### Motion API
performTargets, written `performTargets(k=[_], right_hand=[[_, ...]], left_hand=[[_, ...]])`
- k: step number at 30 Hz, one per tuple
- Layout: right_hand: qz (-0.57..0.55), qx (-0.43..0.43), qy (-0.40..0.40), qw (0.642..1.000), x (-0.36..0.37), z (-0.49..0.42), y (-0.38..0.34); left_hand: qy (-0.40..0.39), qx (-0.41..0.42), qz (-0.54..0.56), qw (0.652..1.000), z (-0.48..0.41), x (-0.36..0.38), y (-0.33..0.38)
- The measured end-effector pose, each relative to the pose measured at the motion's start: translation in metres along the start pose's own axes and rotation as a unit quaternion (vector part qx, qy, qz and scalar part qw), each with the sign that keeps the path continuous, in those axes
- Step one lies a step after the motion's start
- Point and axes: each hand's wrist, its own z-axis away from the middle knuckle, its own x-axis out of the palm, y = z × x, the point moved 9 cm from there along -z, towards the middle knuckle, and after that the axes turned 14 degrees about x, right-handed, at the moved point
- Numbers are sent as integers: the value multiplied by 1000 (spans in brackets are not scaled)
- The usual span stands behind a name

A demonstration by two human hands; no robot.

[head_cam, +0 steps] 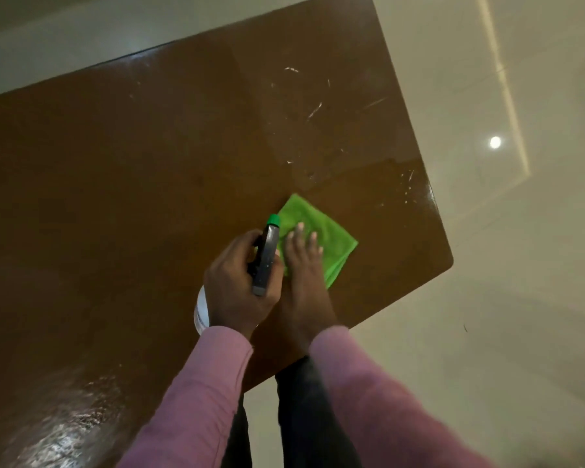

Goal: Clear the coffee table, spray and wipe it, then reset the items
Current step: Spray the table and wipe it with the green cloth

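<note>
The brown glossy coffee table (132,180) fills most of the view. A folded green cloth (321,228) lies near its right corner. My right hand (304,275) rests flat on the cloth with the fingers spread. My left hand (237,285) grips a spray bottle (267,258) with a dark trigger head and a green nozzle, which points toward the far side. The bottle's white body shows below my wrist. White streaks and droplets mark the tabletop beyond the cloth.
Shiny cream floor tiles (520,265) surround the table on the right and at the far side. My dark trouser legs (304,417) stand at the table's near edge. Light glare sits on the tabletop at lower left.
</note>
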Motion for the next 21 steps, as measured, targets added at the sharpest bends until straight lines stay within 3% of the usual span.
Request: performTargets(k=[4,8,14,17,21], right_hand=[[65,-65,-26,995,5,14,3],[54,42,62,996,-86,-74,75],[5,178,76,981,-168,-178,113],[9,98,72,993,-127,-134,67],[49,-72,-72,994,-38,-36,-15]], left_hand=[[25,2,3,1000,0,-5,-1],[45,-3,4,999,2,-3,-5],[71,-61,-17,995,0,-1,-12],[123,-100,-23,987,0,-9,-17],[175,-107,-42,978,-10,-16,-15]])
